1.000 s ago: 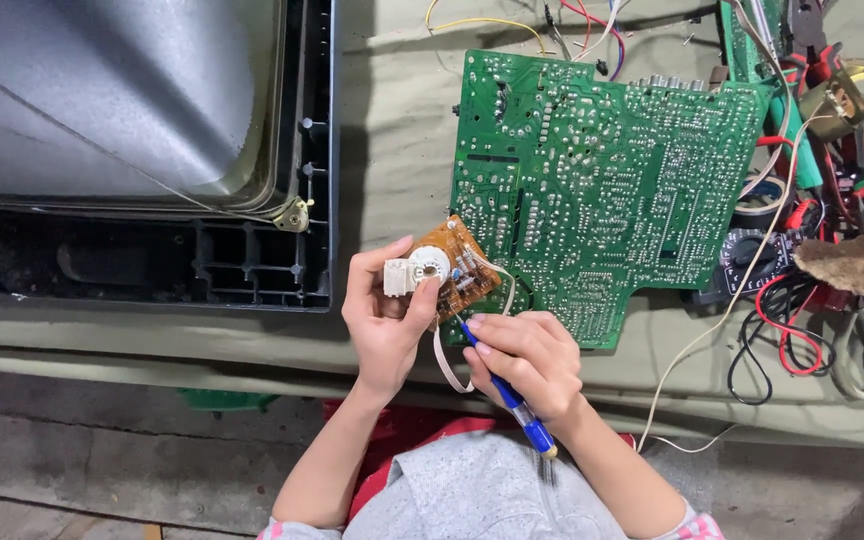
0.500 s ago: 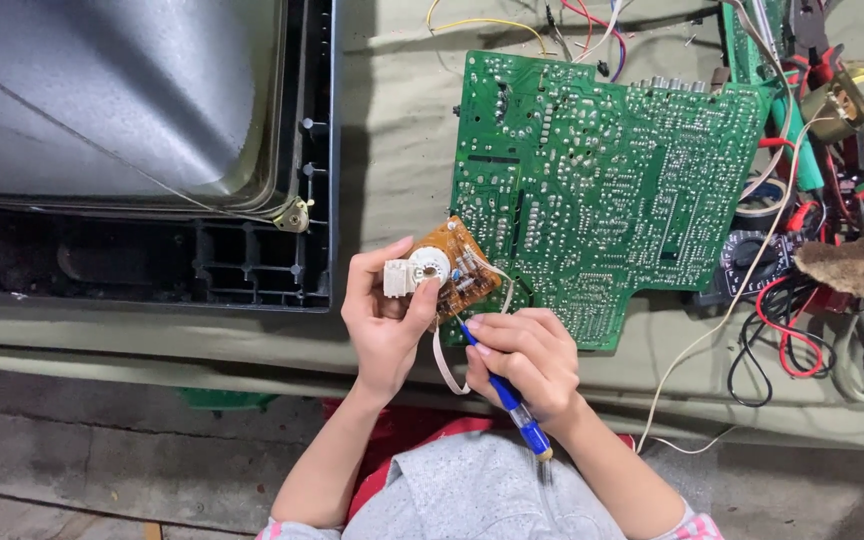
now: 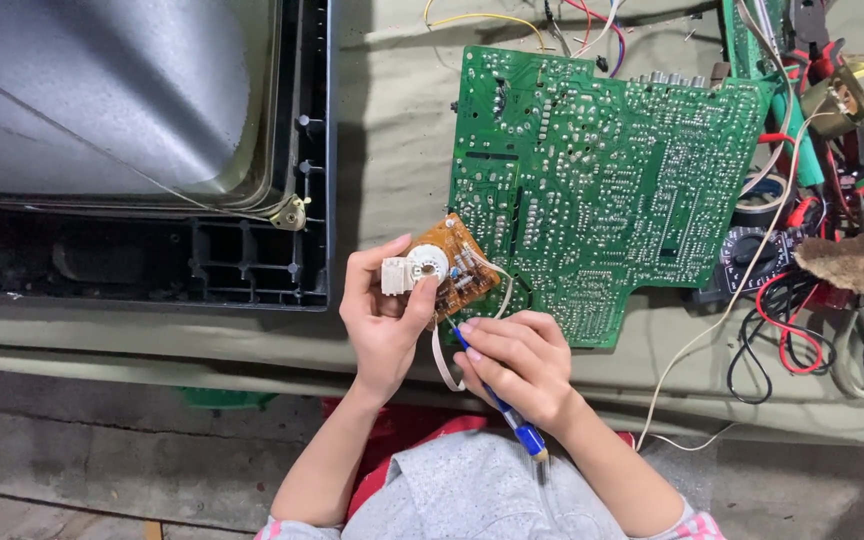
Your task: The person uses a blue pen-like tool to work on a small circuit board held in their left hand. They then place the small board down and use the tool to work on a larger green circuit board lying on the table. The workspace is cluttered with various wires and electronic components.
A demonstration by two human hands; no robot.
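My left hand point(image 3: 384, 318) holds a small orange circuit board point(image 3: 460, 268) with a round white socket point(image 3: 415, 270) on it, just off the lower left corner of a large green circuit board point(image 3: 602, 180). My right hand point(image 3: 514, 365) grips a blue-handled tool point(image 3: 497, 400) like a pen, its tip touching the small board's lower edge. A pale flat ribbon cable point(image 3: 442, 365) hangs from the small board between my hands.
A picture tube in a black frame point(image 3: 252, 260) fills the left. A tangle of red, black and white wires point(image 3: 792, 320), a dial meter point(image 3: 747, 250), a brown brush point(image 3: 857, 258) and pliers point(image 3: 817, 40) crowd the right. The khaki-covered bench edge point(image 3: 152, 345) runs below.
Almost nothing differs. My right hand with the tool has shifted very slightly at the small board's lower edge; my left hand keeps its hold.
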